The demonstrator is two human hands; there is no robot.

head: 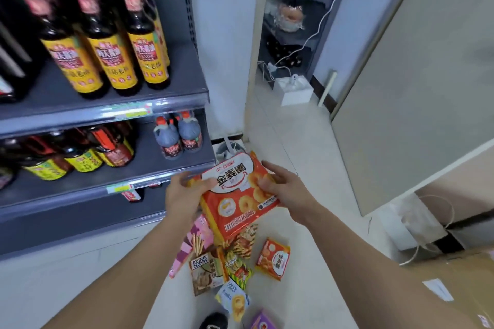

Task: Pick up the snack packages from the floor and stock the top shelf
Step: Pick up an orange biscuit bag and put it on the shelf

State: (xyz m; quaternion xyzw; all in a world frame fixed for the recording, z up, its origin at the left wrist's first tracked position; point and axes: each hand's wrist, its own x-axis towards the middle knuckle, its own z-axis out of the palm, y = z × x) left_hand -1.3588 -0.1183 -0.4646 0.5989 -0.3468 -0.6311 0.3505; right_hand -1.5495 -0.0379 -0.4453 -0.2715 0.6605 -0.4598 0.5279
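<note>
A large orange and white snack bag (236, 195) printed with ring biscuits hangs in the air in front of the shelving. My left hand (184, 196) grips its left edge, thumb curled over the front. My right hand (283, 187) holds its right edge, thumb on the front and fingers stretched behind. Below on the pale floor lie several more snack packages: a small orange bag (274, 259), a pink box of biscuit sticks (195, 242), a brown and green pack (205, 272), a pale blue bag (235, 299) and a purple box (263, 322). The top shelf is out of view.
Grey shelves (112, 112) on the left hold dark sauce bottles with yellow labels (112, 53), and smaller bottles (179, 137) below. A doorway leads to a back room with a white box (294, 89). A cardboard box (459, 286) stands lower right. A dark shoe (213, 320) shows at the bottom.
</note>
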